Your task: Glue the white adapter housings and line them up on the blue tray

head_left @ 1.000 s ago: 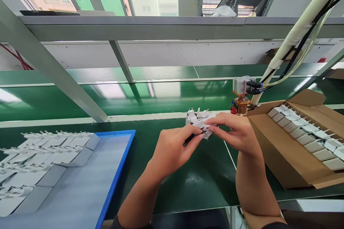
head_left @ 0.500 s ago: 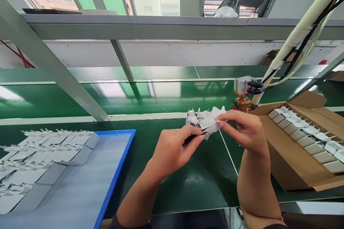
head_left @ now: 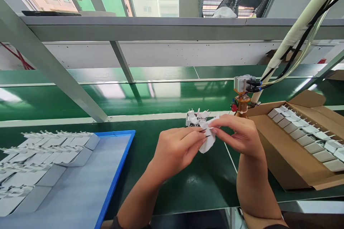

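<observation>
Black tweezers are pinched in my left hand, mostly hidden by its fingers. Their two thin tips stick out to the right, apart, against a crumpled white cloth or tissue. The thumb and fingers of my right hand grip that cloth from its right side. Just behind both hands stands a cluster of small white parts with upright prongs. Its lower part is covered by my fingers and the cloth.
To the left, a blue-rimmed tray holds rows of white pronged pieces. An open cardboard box with white blocks stands on the right. Behind it are an orange and silver device and a cable-wrapped pole.
The cloth has come down and nearer to me, off the white parts behind. My left hand has turned, and the tweezers' separate tips now show against the cloth.
</observation>
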Tool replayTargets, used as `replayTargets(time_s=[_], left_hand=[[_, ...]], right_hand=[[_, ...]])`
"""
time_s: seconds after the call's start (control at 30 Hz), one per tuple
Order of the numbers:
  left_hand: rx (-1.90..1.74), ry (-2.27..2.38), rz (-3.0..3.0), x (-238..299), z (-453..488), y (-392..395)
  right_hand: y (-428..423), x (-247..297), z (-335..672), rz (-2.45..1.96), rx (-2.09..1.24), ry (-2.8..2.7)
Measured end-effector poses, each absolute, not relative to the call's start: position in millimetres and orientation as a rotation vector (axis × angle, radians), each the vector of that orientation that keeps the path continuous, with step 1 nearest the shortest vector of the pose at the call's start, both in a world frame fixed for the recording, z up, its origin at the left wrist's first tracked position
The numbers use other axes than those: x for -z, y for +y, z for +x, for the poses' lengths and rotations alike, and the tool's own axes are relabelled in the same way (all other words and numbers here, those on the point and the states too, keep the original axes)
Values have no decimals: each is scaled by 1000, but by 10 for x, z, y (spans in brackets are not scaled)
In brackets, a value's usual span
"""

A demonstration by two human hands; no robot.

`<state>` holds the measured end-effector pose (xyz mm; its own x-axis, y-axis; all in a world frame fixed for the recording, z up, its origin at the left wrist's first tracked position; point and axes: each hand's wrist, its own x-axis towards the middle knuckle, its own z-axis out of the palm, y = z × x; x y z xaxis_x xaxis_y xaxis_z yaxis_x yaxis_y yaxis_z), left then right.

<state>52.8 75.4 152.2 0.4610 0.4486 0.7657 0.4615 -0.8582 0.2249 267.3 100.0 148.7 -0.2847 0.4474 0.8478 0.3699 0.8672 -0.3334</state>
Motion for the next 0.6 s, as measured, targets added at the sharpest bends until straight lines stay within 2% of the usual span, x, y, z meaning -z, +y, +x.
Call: replayTargets(time_s=[0.1, 0.23, 0.43, 0.6], left_hand=[[1326, -774, -2505, -1544, 522, 759], [1246, -682, -2258, -1577, 518, 748], [1225, -621, -2223, -1569, 525, 756], [1390, -740, -2252, -1515, 463, 878]], right_hand=[[1026, -1452, 2764, -675, -74, -1799], [1008, -1447, 2866, -596, -238, -1839], [972, -1503, 2744, -484, -293, -1904], [980, -1454, 2712, -683, -354, -1853]])
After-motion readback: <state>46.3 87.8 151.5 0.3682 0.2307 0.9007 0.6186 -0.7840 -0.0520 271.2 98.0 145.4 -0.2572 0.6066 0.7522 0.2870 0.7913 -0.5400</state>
